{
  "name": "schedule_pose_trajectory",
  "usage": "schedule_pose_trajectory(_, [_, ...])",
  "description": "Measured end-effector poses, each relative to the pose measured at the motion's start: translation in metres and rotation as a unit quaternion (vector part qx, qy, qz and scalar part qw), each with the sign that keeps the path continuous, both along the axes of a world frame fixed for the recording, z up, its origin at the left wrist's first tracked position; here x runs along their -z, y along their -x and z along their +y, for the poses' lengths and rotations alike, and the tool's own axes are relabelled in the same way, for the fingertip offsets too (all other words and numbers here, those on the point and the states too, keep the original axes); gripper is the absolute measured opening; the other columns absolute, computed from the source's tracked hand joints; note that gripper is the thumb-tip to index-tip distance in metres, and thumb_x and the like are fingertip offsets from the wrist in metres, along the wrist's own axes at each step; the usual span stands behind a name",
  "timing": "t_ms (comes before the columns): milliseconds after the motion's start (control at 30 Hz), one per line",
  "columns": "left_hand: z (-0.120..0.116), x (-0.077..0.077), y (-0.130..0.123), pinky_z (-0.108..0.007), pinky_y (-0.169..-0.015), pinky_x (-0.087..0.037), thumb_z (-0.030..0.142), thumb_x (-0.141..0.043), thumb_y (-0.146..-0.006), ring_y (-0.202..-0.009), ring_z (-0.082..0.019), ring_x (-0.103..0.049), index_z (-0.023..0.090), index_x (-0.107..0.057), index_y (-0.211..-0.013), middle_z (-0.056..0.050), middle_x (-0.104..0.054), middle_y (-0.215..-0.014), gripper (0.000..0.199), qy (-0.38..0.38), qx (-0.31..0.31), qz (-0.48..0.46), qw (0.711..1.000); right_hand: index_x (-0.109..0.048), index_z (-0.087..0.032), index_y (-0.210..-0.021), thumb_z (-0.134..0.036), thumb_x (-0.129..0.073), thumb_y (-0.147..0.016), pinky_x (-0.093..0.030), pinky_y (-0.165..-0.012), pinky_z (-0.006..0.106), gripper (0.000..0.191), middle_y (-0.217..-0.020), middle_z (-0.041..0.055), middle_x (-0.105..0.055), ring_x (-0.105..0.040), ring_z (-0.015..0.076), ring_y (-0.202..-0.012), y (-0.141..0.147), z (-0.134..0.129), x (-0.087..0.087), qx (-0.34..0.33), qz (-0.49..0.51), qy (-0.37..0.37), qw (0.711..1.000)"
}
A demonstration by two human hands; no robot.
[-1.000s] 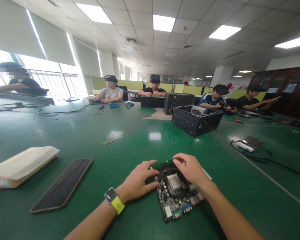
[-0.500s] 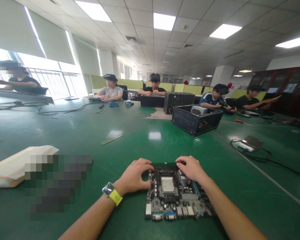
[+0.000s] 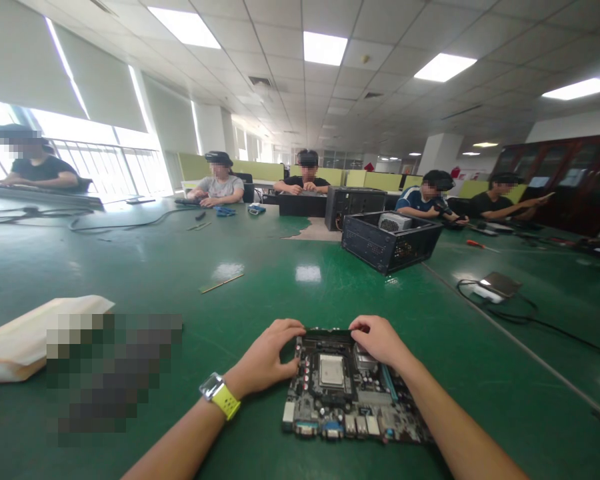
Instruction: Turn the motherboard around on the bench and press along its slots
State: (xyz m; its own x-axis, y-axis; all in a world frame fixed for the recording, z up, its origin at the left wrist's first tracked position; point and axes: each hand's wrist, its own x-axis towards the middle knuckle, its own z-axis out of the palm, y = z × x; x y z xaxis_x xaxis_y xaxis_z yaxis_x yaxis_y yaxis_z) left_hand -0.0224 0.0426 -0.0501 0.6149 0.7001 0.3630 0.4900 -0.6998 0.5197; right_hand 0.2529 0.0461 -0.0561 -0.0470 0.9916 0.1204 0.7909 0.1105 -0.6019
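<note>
A motherboard (image 3: 357,407) lies flat on the green table in front of me, its ports facing me and a square silver processor (image 3: 331,371) near its middle. My left hand (image 3: 266,357) grips the far left corner, fingertips at the end of the memory slots (image 3: 326,337) and thumb against the left edge. At the far right end of those slots, the curled fingers of my right hand (image 3: 380,341) press close together. A dark strip stands along the far edge between both hands; whether it is a seated memory module I cannot tell. A loose memory module (image 3: 223,283) rests farther off.
An open black computer case (image 3: 367,243) stands at the back right, another case (image 3: 355,200) behind it. Cables and a dark box (image 3: 501,285) lie right, a red screwdriver (image 3: 480,245) beyond. A pale package (image 3: 45,327) is left. Several people sit around the table.
The view has shifted slightly, and the motherboard appears a little farther left and lower. Both hands stay at its far edge, and the strip between them shows less of its green face.
</note>
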Motion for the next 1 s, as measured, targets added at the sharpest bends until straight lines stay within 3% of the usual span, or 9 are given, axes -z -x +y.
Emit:
schedule_pose_trajectory(133, [0.001,0.000,0.002,-0.042,-0.108,-0.036,0.021,-0.062,-0.077,-0.123,-0.025,-0.047,0.020,-0.057,-0.120,-0.010,-0.051,-0.133,0.043,0.015,-0.002,0.012,1.000,-0.070,-0.023,-0.079,-0.027,-0.052,-0.072,-0.041,-0.066,0.024,0.020,-0.079,-0.0004,-0.071,-0.061,0.0150,-0.070,0.000,0.000,-0.001,-0.005,-0.007,0.001,1.000])
schedule_pose_trajectory(400, [-0.005,-0.012,0.004,-0.040,-0.103,-0.041,0.025,-0.065,-0.075,-0.112,-0.025,-0.054,0.020,-0.060,-0.115,-0.009,-0.058,-0.121,0.040,0.019,0.007,0.017,1.000,-0.071,-0.022,-0.082,-0.024,-0.051,-0.073,-0.044,-0.073,0.025,0.023,-0.085,0.0007,-0.071,-0.062,0.0169,-0.080,0.006,-0.002,-0.003,-0.016,0.009,-0.041,0.999])
schedule_pose_trajectory(1000, [-0.005,-0.008,0.005,-0.039,-0.111,-0.033,0.021,-0.055,-0.086,-0.127,-0.023,-0.044,0.022,-0.049,-0.132,-0.009,-0.046,-0.139,0.047,0.034,0.039,0.019,0.998,-0.071,-0.021,-0.076,-0.023,-0.050,-0.070,-0.043,-0.070,0.025,0.022,-0.076,0.0006,-0.071,-0.062,0.0164,-0.073,0.006,-0.002,-0.004,0.010,0.026,-0.040,0.999])
